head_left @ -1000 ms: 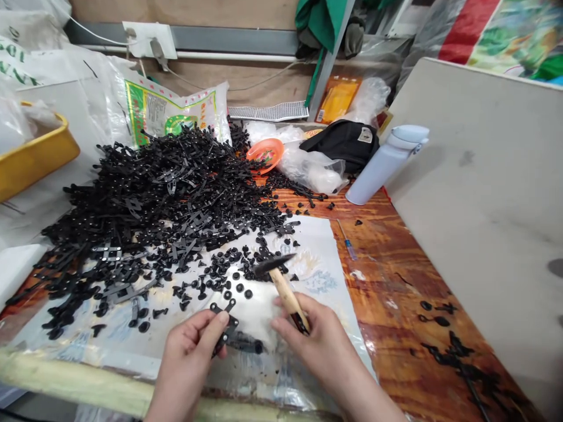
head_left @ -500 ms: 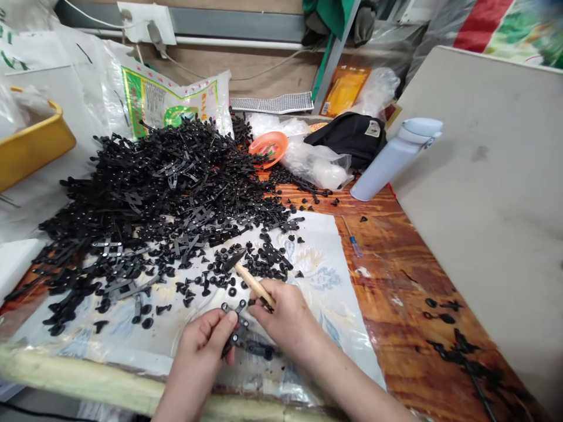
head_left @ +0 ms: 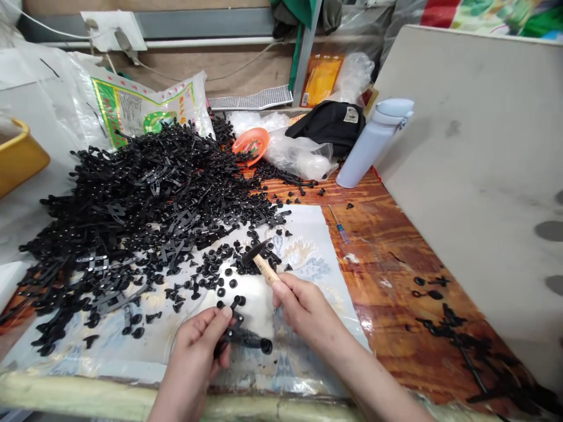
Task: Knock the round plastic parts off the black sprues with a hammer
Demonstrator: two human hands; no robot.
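One small hammer (head_left: 259,262) gripped in the right hand (head_left: 303,308), one black strap piece (head_left: 237,328) pinched beneath the left hand (head_left: 197,346), just left of the hammer.

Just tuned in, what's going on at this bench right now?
A person works at a wooden bench. The left hand pinches a small black bracket down on a dark block. The right hand grips a small wooden-handled hammer, its head raised above the bracket. A big heap of black parts lies behind, a pale bottle to the right.
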